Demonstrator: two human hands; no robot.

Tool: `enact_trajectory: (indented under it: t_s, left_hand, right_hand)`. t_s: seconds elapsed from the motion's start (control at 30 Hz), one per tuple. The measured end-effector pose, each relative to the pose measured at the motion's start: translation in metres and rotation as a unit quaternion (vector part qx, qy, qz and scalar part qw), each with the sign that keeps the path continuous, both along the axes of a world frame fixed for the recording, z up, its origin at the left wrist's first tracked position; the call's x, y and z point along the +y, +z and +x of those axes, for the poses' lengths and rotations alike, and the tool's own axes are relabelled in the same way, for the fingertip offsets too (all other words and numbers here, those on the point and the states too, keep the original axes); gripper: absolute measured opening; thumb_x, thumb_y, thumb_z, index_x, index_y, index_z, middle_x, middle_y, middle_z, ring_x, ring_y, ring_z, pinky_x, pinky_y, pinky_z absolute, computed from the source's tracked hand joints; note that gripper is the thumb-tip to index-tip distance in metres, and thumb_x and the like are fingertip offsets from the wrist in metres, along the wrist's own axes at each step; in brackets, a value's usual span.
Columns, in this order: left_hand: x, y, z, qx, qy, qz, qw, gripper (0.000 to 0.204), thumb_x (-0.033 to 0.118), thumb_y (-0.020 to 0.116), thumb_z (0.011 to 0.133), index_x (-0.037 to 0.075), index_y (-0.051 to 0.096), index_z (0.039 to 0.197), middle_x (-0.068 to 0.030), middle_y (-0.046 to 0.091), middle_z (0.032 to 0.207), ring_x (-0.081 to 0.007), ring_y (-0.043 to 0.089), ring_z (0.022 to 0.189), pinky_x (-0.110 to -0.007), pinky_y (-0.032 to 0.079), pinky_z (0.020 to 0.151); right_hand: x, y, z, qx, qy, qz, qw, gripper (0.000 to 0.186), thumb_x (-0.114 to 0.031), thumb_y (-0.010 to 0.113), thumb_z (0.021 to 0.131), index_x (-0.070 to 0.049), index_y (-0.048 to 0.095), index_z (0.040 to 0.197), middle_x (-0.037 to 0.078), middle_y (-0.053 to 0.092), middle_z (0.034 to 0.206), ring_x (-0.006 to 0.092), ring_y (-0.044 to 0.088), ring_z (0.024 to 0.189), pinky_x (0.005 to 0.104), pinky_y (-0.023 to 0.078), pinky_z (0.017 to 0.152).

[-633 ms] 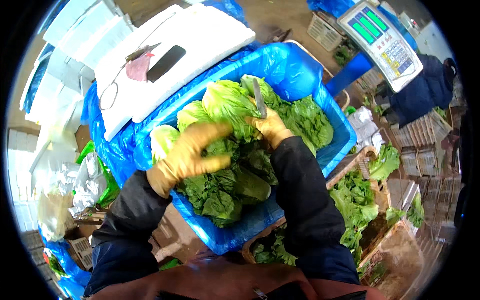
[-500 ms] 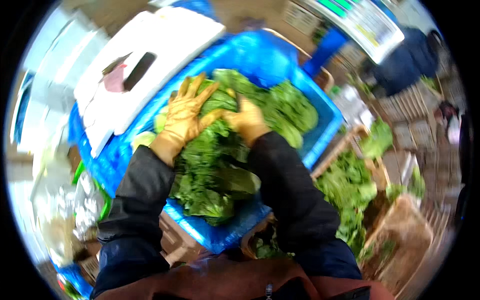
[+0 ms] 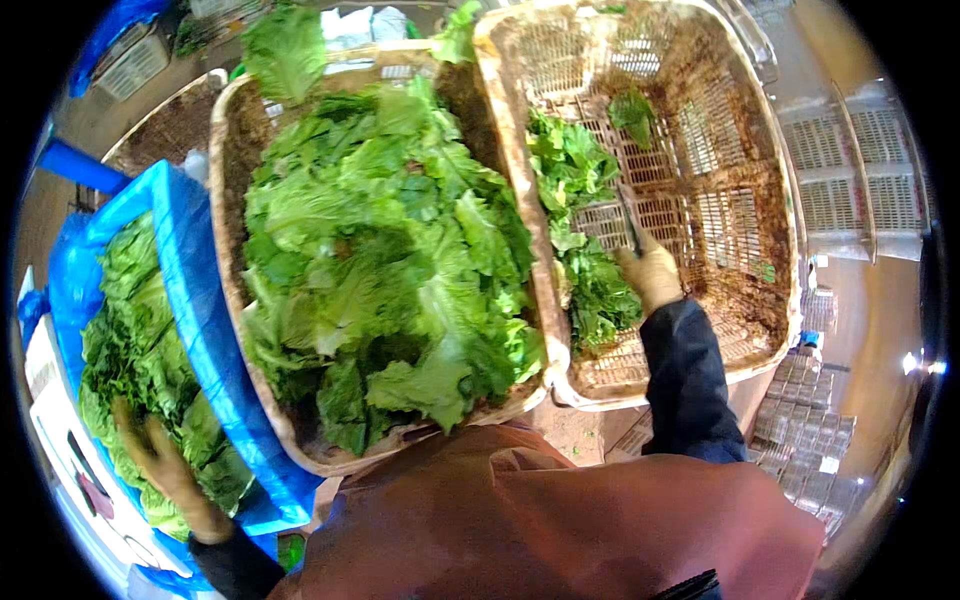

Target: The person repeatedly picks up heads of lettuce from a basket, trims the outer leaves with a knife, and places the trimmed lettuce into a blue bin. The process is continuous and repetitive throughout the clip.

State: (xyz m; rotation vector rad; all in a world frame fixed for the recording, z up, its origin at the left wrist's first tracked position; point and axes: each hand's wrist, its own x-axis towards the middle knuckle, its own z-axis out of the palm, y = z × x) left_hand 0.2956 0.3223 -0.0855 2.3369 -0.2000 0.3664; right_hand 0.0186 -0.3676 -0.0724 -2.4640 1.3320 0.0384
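Note:
My right hand [image 3: 652, 272], in a yellow glove, grips a knife [image 3: 631, 220] over the stained plastic crate [image 3: 722, 200] at the upper right, beside green leaves [image 3: 590, 165] lying in that crate. At the lower left, my left hand [image 3: 158, 455], also gloved, has its fingers apart against leafy greens [image 3: 135, 310] in the blue plastic-lined bin [image 3: 200, 262]. Between my hands stands a crate [image 3: 230, 250] heaped with loose lettuce leaves [image 3: 365, 230].
A white foam board [image 3: 50, 372] lies beside the blue bin at the far left. Another stained crate [image 3: 135, 135] stands behind it, near a blue post [image 3: 85, 170]. Pale crates [image 3: 875, 200] are stacked along the right, and more stacks [image 3: 805, 440] stand lower down.
The view has swung right. My right hand moved from the blue bin over the right crate with the knife; my left stayed in the blue bin, now lower in view.

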Motion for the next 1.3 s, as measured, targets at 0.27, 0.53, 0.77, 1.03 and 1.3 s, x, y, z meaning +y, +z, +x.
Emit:
enact_trajectory:
  t_s: [0.27,0.53,0.77,1.03,1.3]
  left_hand:
    - [-0.265,0.007,-0.144,0.294,-0.219,-0.171,0.914,0.059,0.013,0.067,0.09,0.0,0.046,0.144,-0.0163,0.052,0.142,-0.0268,0.053,0.128,-0.038,0.043,0.106]
    - [-0.369,0.03,-0.134,0.613,-0.407,-0.407,0.54,0.078,0.022,0.073,0.088,0.004,0.033,0.153,-0.0153,0.049,0.147,-0.0232,0.049,0.133,-0.038,0.041,0.107]
    - [-0.361,0.063,-0.095,0.562,-0.319,-0.539,0.54,0.103,0.018,0.084,0.072,0.008,0.024,0.156,-0.0096,0.046,0.148,-0.0223,0.046,0.134,-0.037,0.037,0.112]
    - [-0.263,0.085,-0.133,0.498,-0.367,-0.38,0.688,0.114,0.021,0.09,0.057,0.004,0.03,0.153,-0.0102,0.046,0.146,-0.0228,0.044,0.135,-0.038,0.032,0.115]
    - [-0.242,0.088,-0.141,0.539,-0.315,-0.4,0.672,0.12,0.029,0.087,0.057,0.001,0.024,0.155,-0.0126,0.041,0.15,-0.0225,0.034,0.142,-0.038,0.024,0.118]
  right_hand:
    - [-0.108,-0.112,-0.078,0.125,-0.059,0.067,0.988,0.05,-0.014,0.078,0.076,-0.004,0.064,0.122,0.018,0.071,0.099,0.0326,0.067,0.092,0.0392,0.052,0.085]
    - [0.021,0.16,-0.021,-0.269,-0.055,0.202,0.94,0.02,-0.003,0.071,0.083,-0.004,0.066,0.102,0.0,0.065,0.084,0.0086,0.06,0.073,0.0247,0.049,0.065]
    - [0.116,0.141,0.005,-0.146,0.076,0.543,0.824,0.049,-0.002,0.074,0.082,-0.005,0.06,0.129,0.007,0.068,0.116,0.0122,0.062,0.088,0.0276,0.052,0.068]
    - [0.186,0.154,0.087,0.011,0.548,-0.057,0.834,0.045,0.0,0.058,0.076,-0.012,0.066,0.119,0.009,0.066,0.125,0.0218,0.071,0.082,0.0354,0.056,0.064]
    - [0.152,0.145,0.095,-0.059,0.376,0.418,0.825,0.053,-0.007,0.076,0.082,-0.006,0.06,0.132,0.008,0.071,0.097,0.0155,0.064,0.08,0.0295,0.053,0.074]
